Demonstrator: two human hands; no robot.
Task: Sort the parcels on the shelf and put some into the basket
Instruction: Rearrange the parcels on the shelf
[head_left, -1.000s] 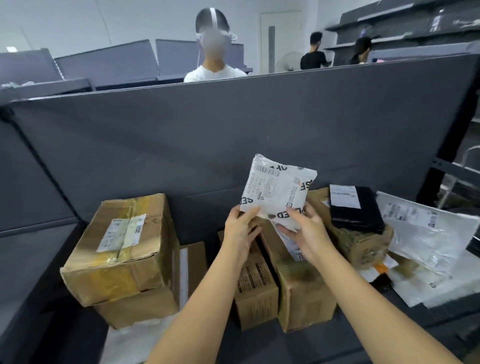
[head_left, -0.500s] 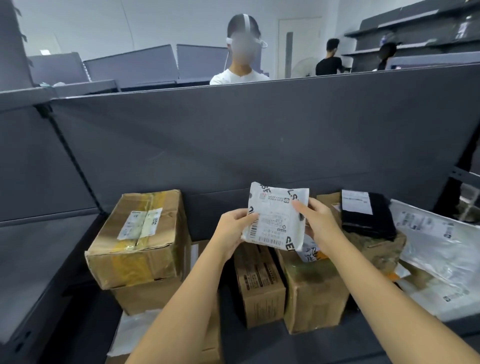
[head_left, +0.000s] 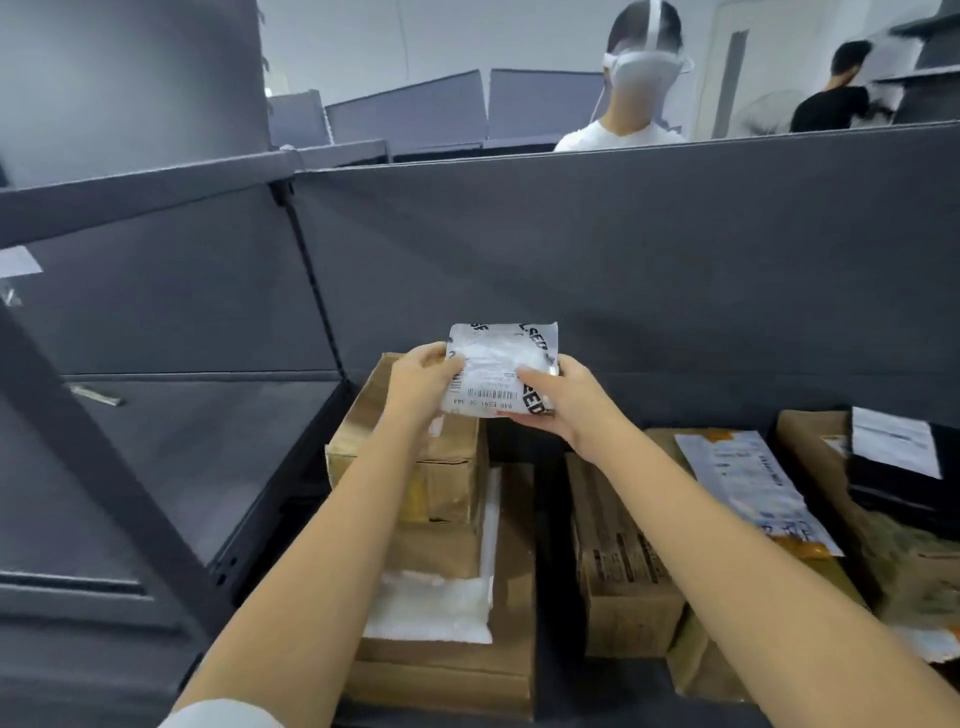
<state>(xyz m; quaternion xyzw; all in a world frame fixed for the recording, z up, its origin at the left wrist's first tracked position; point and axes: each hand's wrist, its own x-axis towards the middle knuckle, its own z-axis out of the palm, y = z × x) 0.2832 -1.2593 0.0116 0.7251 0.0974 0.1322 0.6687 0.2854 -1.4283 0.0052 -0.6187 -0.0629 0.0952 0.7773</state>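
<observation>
A white plastic parcel (head_left: 498, 371) is held above cardboard boxes (head_left: 436, 467) on the dark shelf (head_left: 571, 260), its side edges gripped by the closed fingers of the left hand (head_left: 423, 376) and right hand (head_left: 563, 397).

Both arms outstretched — left hand (head_left: 423, 376) and right hand (head_left: 563, 397) pinching, thumbs on top.

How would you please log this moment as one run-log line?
phase: inspecting | left hand + right hand: gripping white parcel, barcode up | position: above cardboard boxes | basket: unseen
</observation>
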